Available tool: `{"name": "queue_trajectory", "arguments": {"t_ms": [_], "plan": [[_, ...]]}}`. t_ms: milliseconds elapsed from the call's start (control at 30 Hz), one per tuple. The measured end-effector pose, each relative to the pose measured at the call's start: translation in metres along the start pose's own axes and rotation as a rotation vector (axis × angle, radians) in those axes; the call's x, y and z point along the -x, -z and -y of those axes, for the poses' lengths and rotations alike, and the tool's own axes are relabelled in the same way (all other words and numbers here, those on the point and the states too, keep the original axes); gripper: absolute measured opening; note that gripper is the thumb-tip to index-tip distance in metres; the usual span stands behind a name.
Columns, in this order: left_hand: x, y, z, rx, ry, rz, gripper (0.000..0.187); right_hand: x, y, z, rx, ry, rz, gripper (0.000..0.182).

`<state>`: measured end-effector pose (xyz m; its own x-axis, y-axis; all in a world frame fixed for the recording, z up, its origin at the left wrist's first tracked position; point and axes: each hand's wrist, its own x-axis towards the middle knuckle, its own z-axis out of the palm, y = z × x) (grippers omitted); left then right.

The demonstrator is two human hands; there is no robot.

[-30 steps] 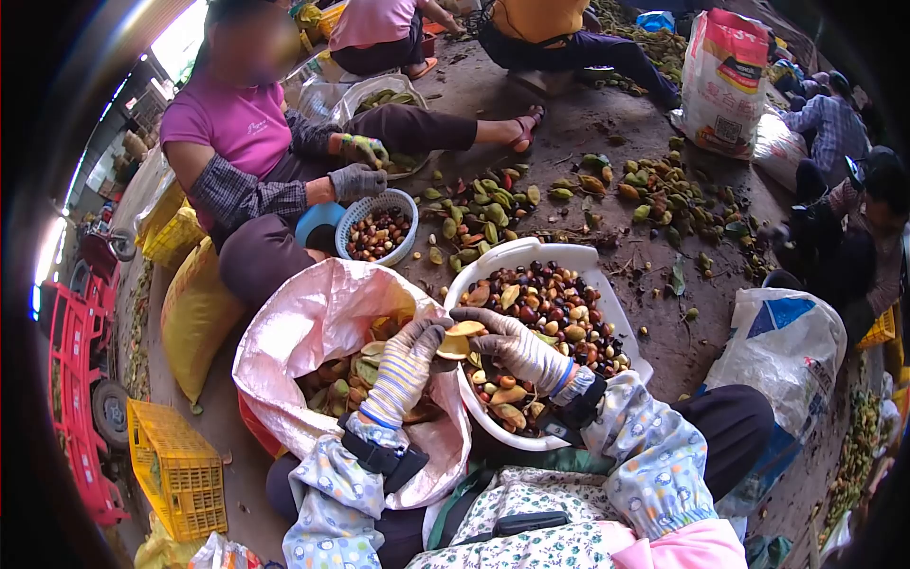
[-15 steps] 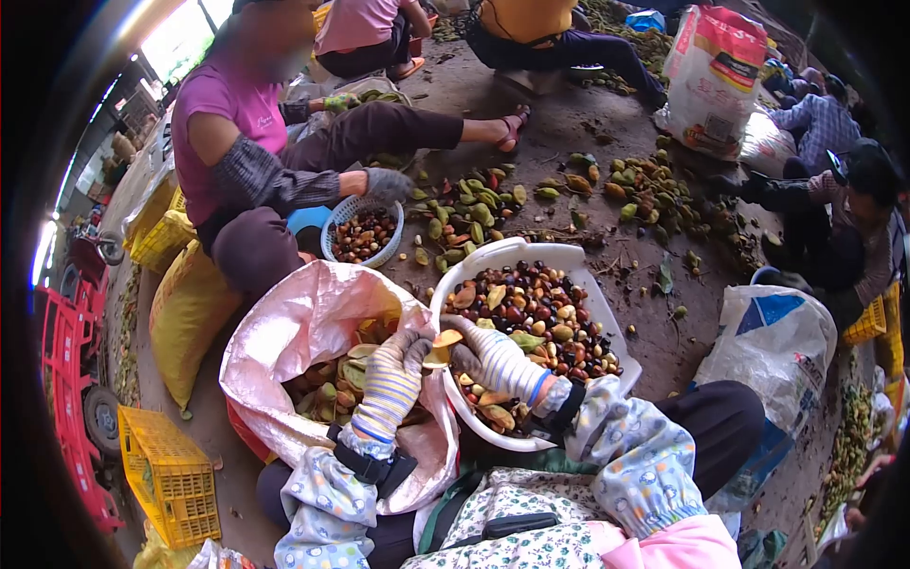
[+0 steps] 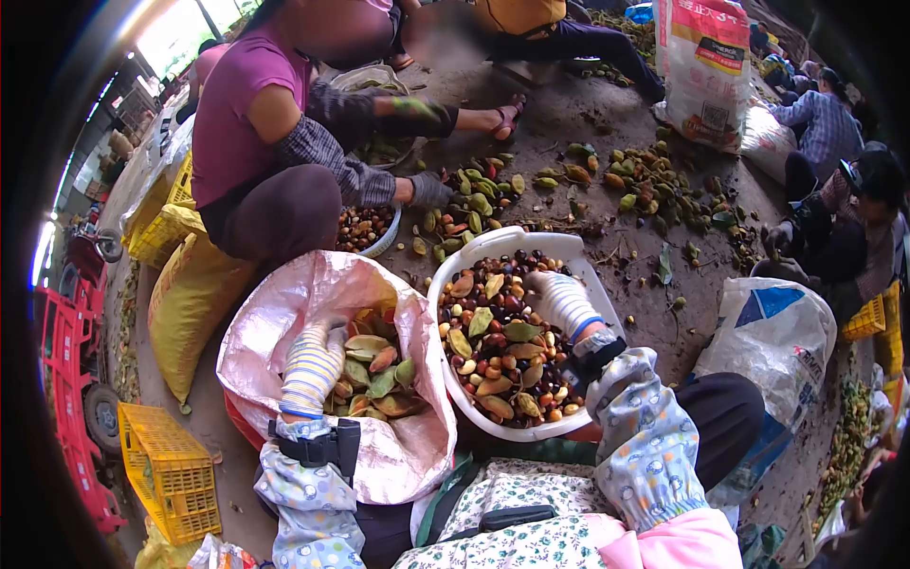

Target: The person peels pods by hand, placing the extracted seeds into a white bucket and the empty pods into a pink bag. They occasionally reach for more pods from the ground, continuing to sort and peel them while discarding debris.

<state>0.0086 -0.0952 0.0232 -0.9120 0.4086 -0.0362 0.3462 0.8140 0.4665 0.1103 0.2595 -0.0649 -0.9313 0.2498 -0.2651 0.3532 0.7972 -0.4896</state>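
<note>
My left hand [image 3: 316,365], in a striped knit glove, is inside a pale pink woven sack [image 3: 275,313]. Its fingers look loosely apart, beside green and brown husks [image 3: 379,370] piled in the sack. My right hand [image 3: 561,300], gloved the same way, reaches into a white plastic basin [image 3: 559,248]. The fingers touch the far side of a heap of dark and tan nuts [image 3: 517,275] and are too blurred to show whether they grip one. Several unopened pods [image 3: 521,332] lie among the nuts.
A co-worker's gloved hand [image 3: 429,192] is at a pod pile [image 3: 479,194] behind a blue-rimmed basket [image 3: 387,242]. Another pod heap [image 3: 664,185] lies on the floor. A white sack [image 3: 768,327] stands right, a yellow crate [image 3: 169,474] left.
My hands, together over the sack and basin edges with split husk pieces, have parted: left into the sack, right across the basin. The husk pieces have left my fingers. The co-worker's hand moved right.
</note>
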Motion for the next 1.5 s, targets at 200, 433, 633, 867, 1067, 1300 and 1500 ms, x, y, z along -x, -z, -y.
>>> {"name": "queue_trajectory", "arguments": {"t_ms": [200, 433, 633, 867, 1067, 1300, 1500], "plan": [[0.008, -0.027, -0.052, 0.32, -0.1, 0.226, 0.024, -0.004, -0.031, -0.058, 0.324, -0.298, 0.286, 0.038], [0.017, -0.062, -0.075, 0.724, -0.139, 0.462, 0.041, 0.012, 0.012, 0.001, -0.706, 0.049, -0.045, 0.044], [0.021, -0.06, -0.086, 1.165, -0.006, 0.549, 0.038, 0.059, 0.01, 0.107, -0.472, 0.465, -0.191, 0.043], [0.02, -0.072, -0.061, 1.364, 0.078, 0.606, 0.028, 0.062, -0.005, 0.11, -0.811, 0.645, 0.075, 0.07], [0.023, -0.054, -0.076, 1.419, 0.174, 0.699, 0.022, 0.072, -0.005, 0.115, -1.398, 0.415, 0.394, 0.052], [0.025, -0.083, -0.065, 1.329, 0.129, 0.599, 0.029, 0.062, -0.021, 0.105, -1.644, 0.135, 0.425, 0.037], [0.024, -0.079, -0.076, 0.815, -0.069, 0.366, 0.039, 0.059, -0.026, 0.105, -1.493, 0.152, 0.247, 0.035]]}}
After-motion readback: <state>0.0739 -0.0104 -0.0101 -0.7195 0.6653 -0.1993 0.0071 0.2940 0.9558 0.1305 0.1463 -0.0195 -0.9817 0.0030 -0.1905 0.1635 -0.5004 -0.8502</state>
